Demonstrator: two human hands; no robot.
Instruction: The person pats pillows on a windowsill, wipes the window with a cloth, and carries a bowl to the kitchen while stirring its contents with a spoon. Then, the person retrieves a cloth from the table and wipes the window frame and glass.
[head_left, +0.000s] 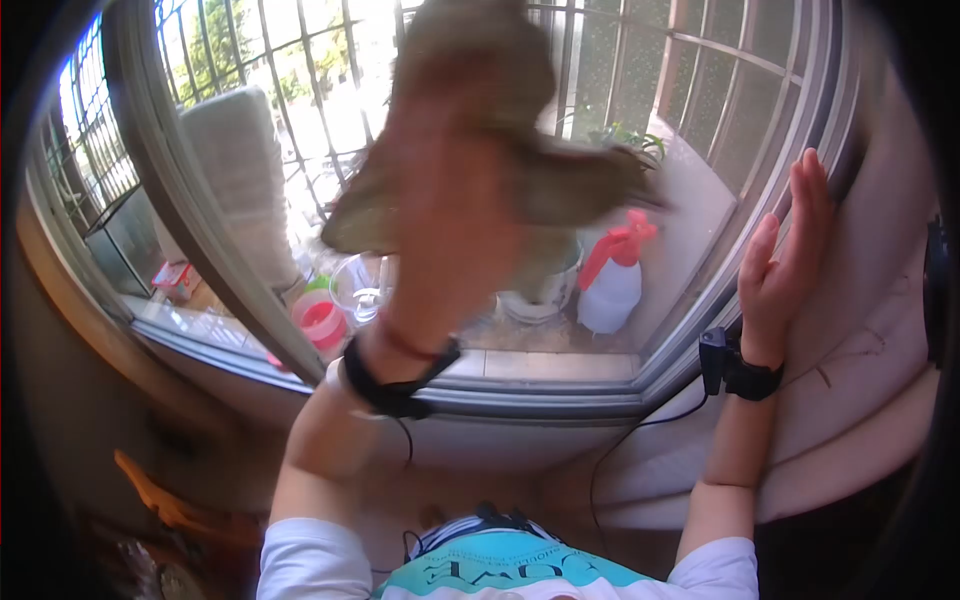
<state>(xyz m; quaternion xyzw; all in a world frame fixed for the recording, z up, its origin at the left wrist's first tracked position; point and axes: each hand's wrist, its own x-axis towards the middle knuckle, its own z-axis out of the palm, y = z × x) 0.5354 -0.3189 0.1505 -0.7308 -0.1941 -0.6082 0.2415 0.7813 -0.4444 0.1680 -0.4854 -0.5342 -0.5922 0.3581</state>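
Observation:
My left hand (pixel 455 230) is raised in front of the window, smeared by motion, with a brownish-green cloth (pixel 575 185) in its grip. The cloth spreads to both sides of the hand and above it, against or close to the glass. My right hand (pixel 790 250) rests against the right side of the window frame (pixel 690 345), palm side toward the frame and wall, with its fingers stretched upward and nothing in them. Black bands with a small device and cable sit on my wrists.
Behind the window are a white spray bottle (pixel 610 295) with a red top, a pink container (pixel 322 322), a white pot (pixel 540 300), a covered upright object (pixel 240 170) and metal bars. An orange object (pixel 165 500) stands at the lower left.

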